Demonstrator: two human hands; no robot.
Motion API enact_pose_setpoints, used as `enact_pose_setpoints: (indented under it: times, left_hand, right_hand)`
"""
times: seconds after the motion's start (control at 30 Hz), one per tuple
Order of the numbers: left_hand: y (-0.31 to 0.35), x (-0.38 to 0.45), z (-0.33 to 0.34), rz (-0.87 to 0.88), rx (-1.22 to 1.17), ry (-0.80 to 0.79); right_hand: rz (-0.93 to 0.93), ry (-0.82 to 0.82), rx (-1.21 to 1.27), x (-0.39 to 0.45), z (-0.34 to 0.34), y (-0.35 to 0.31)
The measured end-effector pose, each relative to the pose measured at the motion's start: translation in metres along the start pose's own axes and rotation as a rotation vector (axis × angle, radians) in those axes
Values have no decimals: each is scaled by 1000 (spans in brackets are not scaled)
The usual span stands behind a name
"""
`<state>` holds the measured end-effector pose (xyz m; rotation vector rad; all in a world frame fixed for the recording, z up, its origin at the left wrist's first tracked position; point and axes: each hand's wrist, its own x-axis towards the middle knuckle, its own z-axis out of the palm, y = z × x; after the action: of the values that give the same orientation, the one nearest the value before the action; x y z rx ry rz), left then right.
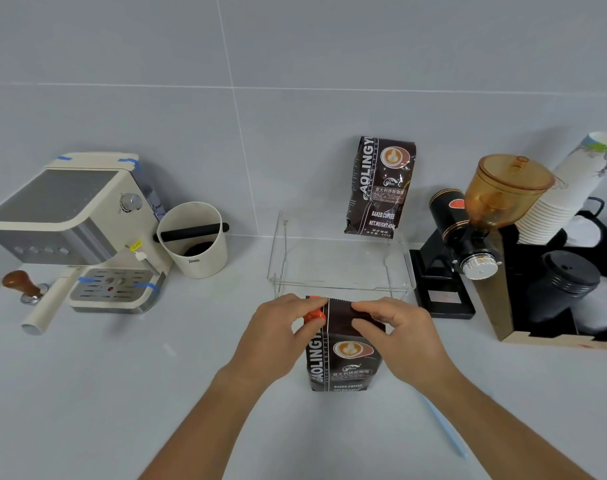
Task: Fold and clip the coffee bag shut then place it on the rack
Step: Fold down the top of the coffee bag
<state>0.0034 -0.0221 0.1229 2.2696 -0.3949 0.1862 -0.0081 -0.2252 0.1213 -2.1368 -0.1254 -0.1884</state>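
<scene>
The small orange plastic clip (314,316) is pinched by the fingers of the left hand (277,332) at the top left corner of the dark brown coffee bag with white letters (343,355). The folded top of this bag is pressed down by the thumb and curled fingers of the right hand (395,332). The bag is stood upright on the pale grey worktop (122,393), between the two hands. Just behind the hands, the clear plastic rack (340,265) is seen on the worktop, near the wall. A second dark brown coffee bag (380,185) is stood on the back of the rack and is leaned against the grey tiled wall (295,64). A thin light blue stick (444,427) is laid flat on the worktop beside the right arm. To the right of the rack, a black coffee grinder with an amber see-through top (482,230) is placed. Further right, a stack of white paper cups (565,199) and a stack of black lids (568,275) are kept in a black holder (502,306). To the left, a round cream tub with a black bar (193,239) is set next to a cream and silver coffee machine (77,230). A tamper with a brown wooden handle (23,284) is stood at the far left.
</scene>
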Motion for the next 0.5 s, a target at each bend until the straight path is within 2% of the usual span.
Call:
enact_pose_setpoints:
  times: [0.27,0.43,0.5]
  left_hand:
    - [0,2,-8,46,94,-29]
    - [-4,8,-9,-9,-25,-108]
    - [-3,11,-9,-62,-96,-119]
  right_hand:
    - [-133,-19,-71,1,-5,1]
    - [-180,-57,-42,4,-12,2]
    - [-133,-68,-27,5,-13,2]
